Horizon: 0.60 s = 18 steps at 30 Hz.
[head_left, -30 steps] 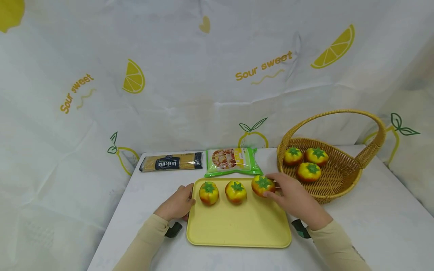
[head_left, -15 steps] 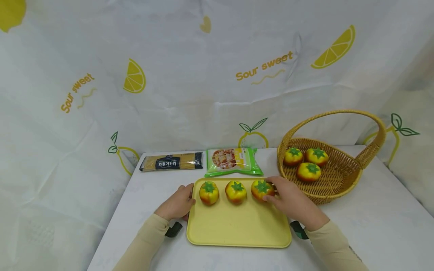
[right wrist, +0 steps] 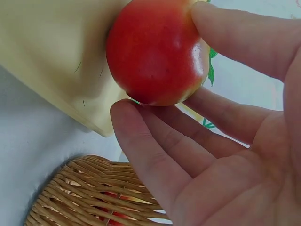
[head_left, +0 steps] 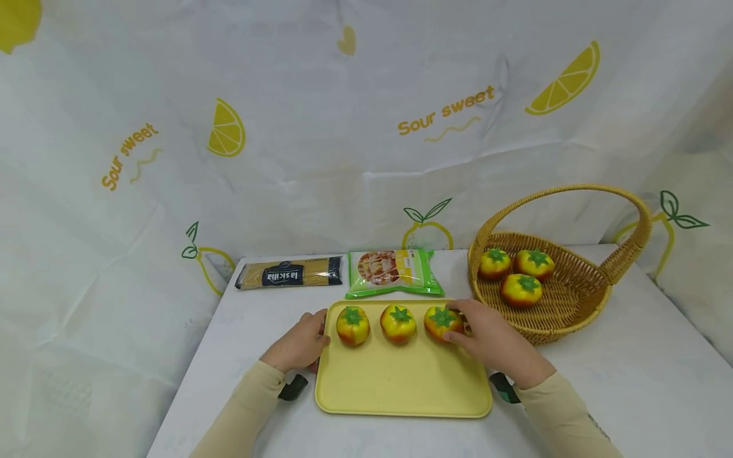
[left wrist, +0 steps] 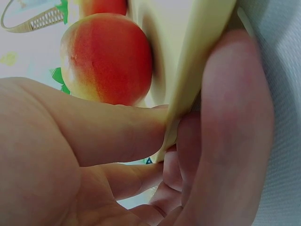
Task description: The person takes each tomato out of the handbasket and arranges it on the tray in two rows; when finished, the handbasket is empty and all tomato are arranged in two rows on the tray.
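Observation:
My left hand [head_left: 299, 342] grips the left rim of the yellow tray [head_left: 395, 388], thumb over the edge and fingers curled beneath it, as the left wrist view shows. On the tray's far side stand two yellow-red persimmons with green leafy tops, a left persimmon [head_left: 352, 327] and a middle persimmon [head_left: 397, 325]. A third, the right persimmon [right wrist: 155, 52], sits at the tray's far right corner, in line with them. My right hand [head_left: 495, 340] holds it lightly from the right, thumb near its top and fingertips against its side.
A wicker basket [head_left: 578, 312] with a tall handle stands right of the tray, holding three more persimmons [head_left: 522, 291]. Behind the tray lie a pack of spaghetti [head_left: 289, 273] and a green food bag [head_left: 392, 273]. A printed white cloth [head_left: 321, 146] hangs at the back.
My right hand has lowered the right persimmon slightly toward me, onto the tray beside the other two. My left hand has stayed at the tray's left rim.

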{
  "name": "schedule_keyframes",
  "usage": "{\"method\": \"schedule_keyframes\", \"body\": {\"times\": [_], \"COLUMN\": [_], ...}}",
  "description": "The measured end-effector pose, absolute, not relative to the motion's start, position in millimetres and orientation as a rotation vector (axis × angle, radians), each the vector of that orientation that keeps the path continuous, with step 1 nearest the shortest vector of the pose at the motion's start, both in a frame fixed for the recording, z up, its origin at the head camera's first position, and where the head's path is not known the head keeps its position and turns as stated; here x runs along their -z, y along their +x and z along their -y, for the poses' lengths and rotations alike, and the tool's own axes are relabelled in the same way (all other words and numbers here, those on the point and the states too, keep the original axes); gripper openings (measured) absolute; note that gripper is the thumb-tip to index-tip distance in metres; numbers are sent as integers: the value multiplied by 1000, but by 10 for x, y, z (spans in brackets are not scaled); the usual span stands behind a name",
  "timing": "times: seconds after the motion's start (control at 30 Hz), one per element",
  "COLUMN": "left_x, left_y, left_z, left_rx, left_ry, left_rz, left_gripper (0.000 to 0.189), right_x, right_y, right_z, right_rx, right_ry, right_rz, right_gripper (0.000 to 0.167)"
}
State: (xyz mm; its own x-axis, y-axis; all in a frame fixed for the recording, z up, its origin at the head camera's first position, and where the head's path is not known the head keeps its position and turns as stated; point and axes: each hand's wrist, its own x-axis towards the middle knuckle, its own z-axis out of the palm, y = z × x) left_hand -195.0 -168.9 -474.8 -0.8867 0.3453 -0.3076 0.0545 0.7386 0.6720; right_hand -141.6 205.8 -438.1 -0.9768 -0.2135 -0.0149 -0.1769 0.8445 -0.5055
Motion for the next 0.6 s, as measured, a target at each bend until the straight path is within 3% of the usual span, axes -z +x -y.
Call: {"method": "schedule_keyframes", "body": {"times": [0.6], "left_x": [4742], "left_y": [-1971], "left_z": [1680], "left_rx": [-889], "left_ry": [291], "left_rz": [-2559], "left_gripper": [59], "right_x": [4326], "right_y": [-1425], "right_z": [-2112], "right_rx": [824], "right_ry": [-269], "right_rz": [-2882], "right_gripper": [67]}}
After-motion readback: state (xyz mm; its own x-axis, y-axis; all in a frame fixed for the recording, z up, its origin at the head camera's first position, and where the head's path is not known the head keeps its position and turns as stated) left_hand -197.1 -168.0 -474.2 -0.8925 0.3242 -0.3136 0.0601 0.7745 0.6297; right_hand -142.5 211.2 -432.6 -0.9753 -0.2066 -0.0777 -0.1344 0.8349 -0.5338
